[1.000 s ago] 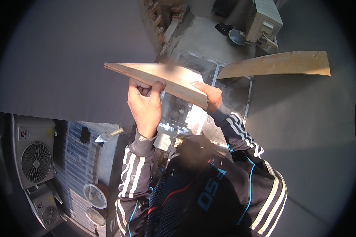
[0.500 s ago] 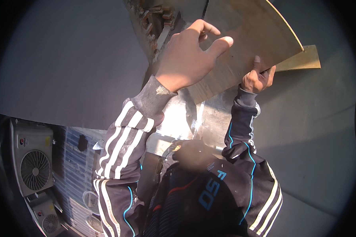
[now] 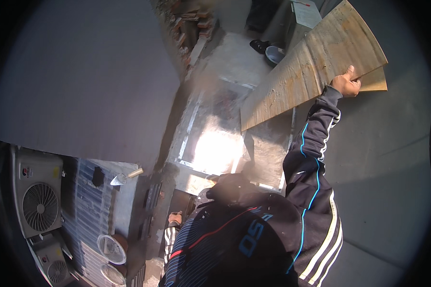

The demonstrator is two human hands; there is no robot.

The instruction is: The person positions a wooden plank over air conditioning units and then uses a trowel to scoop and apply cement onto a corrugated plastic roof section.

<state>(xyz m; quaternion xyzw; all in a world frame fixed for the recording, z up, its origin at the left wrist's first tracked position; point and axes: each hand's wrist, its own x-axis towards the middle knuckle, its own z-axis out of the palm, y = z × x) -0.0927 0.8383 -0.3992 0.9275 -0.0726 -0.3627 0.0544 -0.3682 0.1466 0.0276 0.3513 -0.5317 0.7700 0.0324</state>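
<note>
My right hand (image 3: 345, 85) grips the lower edge of a wide, tapered plywood board (image 3: 315, 64), held up at the upper right with its weathered, streaked face showing. A second, lighter wooden board (image 3: 373, 83) shows behind it. My left hand (image 3: 175, 218) is low beside my body, mostly behind it and small in view, so I cannot make out whether it holds anything. Below the board is a sunlit floor patch framed by pale strips (image 3: 208, 143).
Broken brickwork (image 3: 202, 21) at top, a dark shoe (image 3: 258, 46), blue basin (image 3: 274, 55) and metal box (image 3: 304, 16) behind the board. At left, a trowel (image 3: 121, 178), corrugated sheeting (image 3: 84, 205), two outdoor fan units (image 3: 40, 191) and buckets (image 3: 111, 246). Grey walls flank both sides.
My left hand let go of the board and dropped down beside my body. My right hand raised the board toward the upper right and turned its face into view.
</note>
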